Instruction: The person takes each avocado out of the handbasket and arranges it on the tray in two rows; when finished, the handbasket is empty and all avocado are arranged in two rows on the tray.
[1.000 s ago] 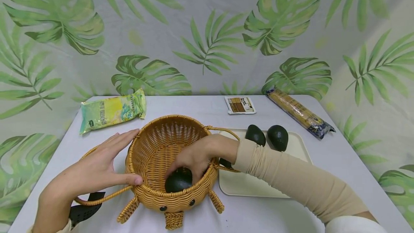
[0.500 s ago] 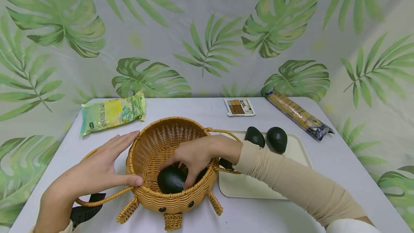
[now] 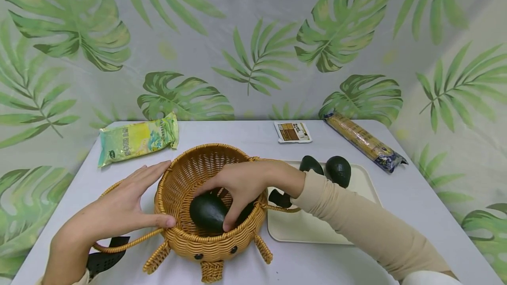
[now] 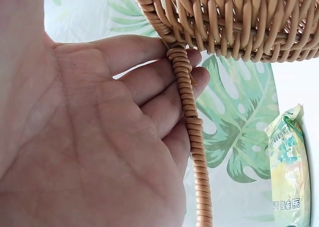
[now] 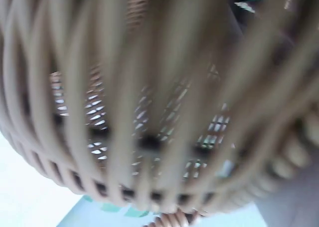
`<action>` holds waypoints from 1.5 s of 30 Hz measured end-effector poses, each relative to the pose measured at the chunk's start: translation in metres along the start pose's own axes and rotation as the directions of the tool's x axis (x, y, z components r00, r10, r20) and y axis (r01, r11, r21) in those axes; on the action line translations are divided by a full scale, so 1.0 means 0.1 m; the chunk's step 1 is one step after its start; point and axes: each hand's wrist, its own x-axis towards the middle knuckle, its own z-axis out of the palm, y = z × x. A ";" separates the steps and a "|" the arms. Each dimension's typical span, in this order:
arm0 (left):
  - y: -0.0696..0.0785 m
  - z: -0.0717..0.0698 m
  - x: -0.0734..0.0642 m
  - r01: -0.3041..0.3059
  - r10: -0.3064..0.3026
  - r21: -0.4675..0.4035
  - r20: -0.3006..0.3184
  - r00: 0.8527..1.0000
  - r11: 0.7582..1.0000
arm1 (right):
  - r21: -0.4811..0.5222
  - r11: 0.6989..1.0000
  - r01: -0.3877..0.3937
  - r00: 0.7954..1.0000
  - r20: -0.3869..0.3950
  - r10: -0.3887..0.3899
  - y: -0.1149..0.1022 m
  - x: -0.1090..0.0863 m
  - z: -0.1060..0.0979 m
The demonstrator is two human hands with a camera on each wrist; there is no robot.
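A round wicker basket [image 3: 211, 246] with a woven animal face stands in front of me. My right hand [image 3: 241, 184] reaches inside, its thumb and fingers spread around a dark green avocado [image 3: 207, 212]. Another dark avocado [image 3: 245, 213] shows partly beneath that hand, near the basket's right wall. My left hand [image 3: 115, 206] rests at the left rim, thumb over the front edge and fingers extended along the outside. In the left wrist view, those fingers [image 4: 149, 82] lie behind the coiled handle [image 4: 187, 97]. Basket weave fills the right wrist view and hides most of the right hand.
Right of the basket, a cream tray [image 3: 313, 228] bears two avocados, one [image 3: 338, 171] fully visible. Behind stand a green-yellow package [image 3: 138, 139], a small white packet [image 3: 293, 132] and a long noodle-like pack [image 3: 362, 140]. My right forearm crosses over the tray.
The avocado under my right hand has shifted left inside the basket and turned, uncovering another to its right. The right hand has risen slightly; the left hand stays at the rim.
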 end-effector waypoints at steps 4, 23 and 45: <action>-0.01 0.00 0.00 0.006 -0.006 -0.003 0.002 1.000 1.000 | 0.023 1.000 -0.006 0.999 -0.045 0.007 -0.03 -0.08 -0.05; -0.01 0.00 0.00 0.002 -0.002 -0.007 0.005 1.000 1.000 | 0.097 0.995 -0.021 0.973 -0.228 0.043 -0.16 -0.45 -0.17; 0.00 0.00 0.01 -0.011 0.011 -0.019 0.006 1.000 1.000 | 0.188 0.981 0.041 0.912 -0.409 0.040 -0.12 -1.01 -0.06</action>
